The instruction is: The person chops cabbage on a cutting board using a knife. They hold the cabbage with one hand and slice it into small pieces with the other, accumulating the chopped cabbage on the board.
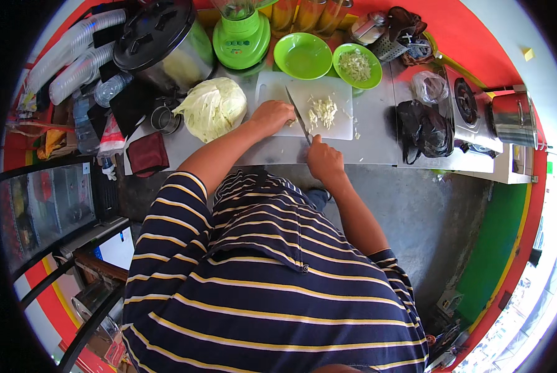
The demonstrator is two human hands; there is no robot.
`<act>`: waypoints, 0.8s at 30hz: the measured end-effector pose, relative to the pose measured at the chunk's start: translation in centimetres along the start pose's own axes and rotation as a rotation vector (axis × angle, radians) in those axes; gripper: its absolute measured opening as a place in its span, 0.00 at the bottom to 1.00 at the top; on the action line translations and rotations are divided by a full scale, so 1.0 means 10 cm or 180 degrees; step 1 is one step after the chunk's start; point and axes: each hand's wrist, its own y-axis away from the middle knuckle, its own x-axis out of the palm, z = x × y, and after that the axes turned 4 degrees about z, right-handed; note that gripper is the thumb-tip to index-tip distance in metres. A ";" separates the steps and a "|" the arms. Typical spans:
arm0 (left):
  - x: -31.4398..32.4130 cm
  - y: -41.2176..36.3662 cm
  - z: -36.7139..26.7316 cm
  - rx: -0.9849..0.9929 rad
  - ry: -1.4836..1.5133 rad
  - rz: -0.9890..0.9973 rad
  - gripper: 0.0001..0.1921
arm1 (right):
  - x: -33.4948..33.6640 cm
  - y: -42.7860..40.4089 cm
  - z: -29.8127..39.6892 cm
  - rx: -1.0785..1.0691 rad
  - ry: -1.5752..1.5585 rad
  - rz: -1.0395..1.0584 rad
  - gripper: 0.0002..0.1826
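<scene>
My right hand (324,156) grips the handle of a kitchen knife (298,112), its blade pointing away across a white cutting board (269,86). At the left of the blade, my left hand (275,115) has its fingers closed on a small pale piece (293,122), mostly hidden under the fingertips. Chopped pale cabbage (324,112) lies in a loose pile just right of the knife, with a few bits off the board's right edge. A cabbage head (216,109) rests left of the board. Behind the board, a green bowl (357,66) holds more shreds.
Another green bowl (302,56) and a green blender (241,42) stand behind the board. A large lidded pot (180,65) is at the back left, a steel cup (163,119) beside the cabbage. To the right are black plastic bags (425,128) and a gas stove (467,100) with a pot (514,119).
</scene>
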 end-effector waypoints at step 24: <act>0.08 0.12 -0.03 -0.0324 0.0547 -0.0603 0.12 | 0.15 -0.16 0.14 0.0079 0.0046 -0.0133 0.17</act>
